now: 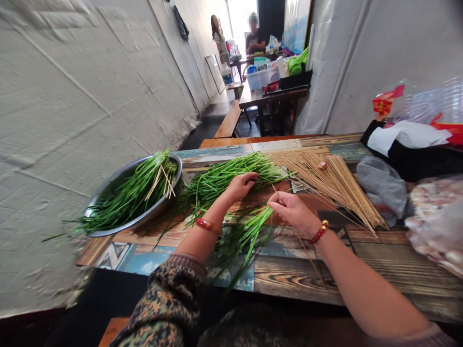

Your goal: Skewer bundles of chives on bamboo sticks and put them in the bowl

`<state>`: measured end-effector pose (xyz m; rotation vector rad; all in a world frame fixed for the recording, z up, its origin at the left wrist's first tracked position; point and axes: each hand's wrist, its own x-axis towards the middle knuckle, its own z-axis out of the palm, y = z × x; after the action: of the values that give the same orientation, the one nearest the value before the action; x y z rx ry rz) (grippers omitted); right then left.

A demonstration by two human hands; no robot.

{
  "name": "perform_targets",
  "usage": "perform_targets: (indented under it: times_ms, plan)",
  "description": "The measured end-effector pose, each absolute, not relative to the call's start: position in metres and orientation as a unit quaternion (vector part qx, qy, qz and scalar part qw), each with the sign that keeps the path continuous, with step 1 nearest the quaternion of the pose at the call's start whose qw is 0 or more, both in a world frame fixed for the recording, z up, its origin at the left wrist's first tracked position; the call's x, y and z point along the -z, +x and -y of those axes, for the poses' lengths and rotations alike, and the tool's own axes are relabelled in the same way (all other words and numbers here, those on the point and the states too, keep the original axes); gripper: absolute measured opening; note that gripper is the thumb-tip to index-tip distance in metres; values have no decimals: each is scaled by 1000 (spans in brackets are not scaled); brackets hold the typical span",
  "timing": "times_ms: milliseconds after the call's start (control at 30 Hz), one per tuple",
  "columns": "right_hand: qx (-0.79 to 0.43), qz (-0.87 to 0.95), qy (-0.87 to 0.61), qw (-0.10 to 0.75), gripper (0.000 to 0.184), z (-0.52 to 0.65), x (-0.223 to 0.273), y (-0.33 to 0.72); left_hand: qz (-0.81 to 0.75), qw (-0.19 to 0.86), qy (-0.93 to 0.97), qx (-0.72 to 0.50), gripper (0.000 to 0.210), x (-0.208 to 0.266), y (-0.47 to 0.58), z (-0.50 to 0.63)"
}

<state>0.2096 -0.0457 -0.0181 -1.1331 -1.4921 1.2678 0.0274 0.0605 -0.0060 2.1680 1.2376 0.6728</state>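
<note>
My right hand (292,209) is closed on a thin bamboo skewer (307,250) and the pale ends of a small bunch of chives (255,225), whose green leaves hang down to the left. My left hand (243,186) is at the large pile of chives (220,176), its fingers curled in a pinch on some stalks. A metal basin (135,222) on the left holds more chives (132,195), with several skewers (161,180) lying across or through their ends. Loose bamboo skewers (340,188) are spread out right of the pile.
The patterned wooden table (289,262) extends under everything. On its right are a grey plastic bag (381,185), a clear bag of pale pieces (439,217) and a black bag (430,161). Another table with a plastic bin (262,79) stands farther back, with two people beyond.
</note>
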Motion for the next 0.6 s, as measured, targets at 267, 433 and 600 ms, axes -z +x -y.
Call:
perform_targets:
  times_ms: [267,433,600]
  plan:
    - [-505,600,-454,423,18,46,7,212,-454,216,829,-243,30,-3,50,-53]
    - [-502,587,-453,445,19,46,2,217,-394,194,881,-175,24,-5,86,-66]
    - [-496,575,-456,465,21,42,4,223,-403,137,895,-134,17,9,108,-80]
